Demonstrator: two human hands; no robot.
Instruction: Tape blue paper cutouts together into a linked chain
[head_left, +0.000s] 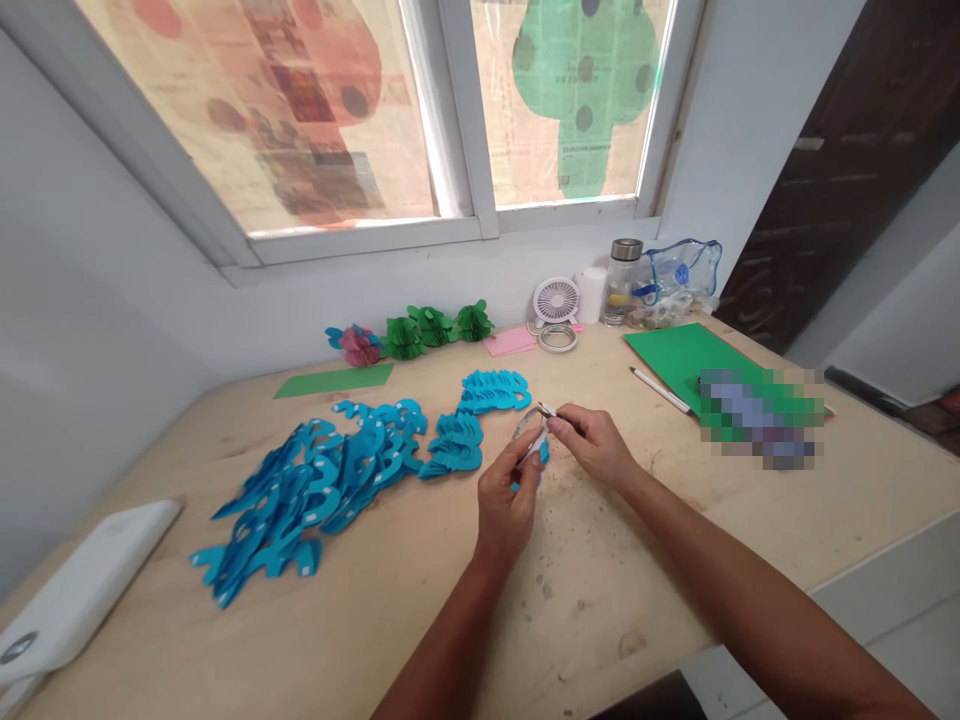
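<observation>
My left hand (510, 500) is closed, its thumb and fingers pinching a pale, ring-shaped roll of tape (527, 418). Close against it, my right hand (592, 440) is also closed, with fingertips at the edge of the roll. A small thin dark tip shows by those fingers, too small to name. Under the hands a blue paper cutout (544, 453) is partly hidden. Just beyond and to the left lie two stacks of curved blue paper cutouts (495, 388). Farther left, a larger spread of blue paper pieces (330, 480) carries small white squares.
Green folded-paper shapes (431, 328) and a pink one (358, 346) line the wall. A small fan (556, 300), another tape roll (558, 338) and a glass bottle (622, 285) stand behind. Right are a white pen (660, 390) and green sheets (675, 350); left, a white device (90, 590).
</observation>
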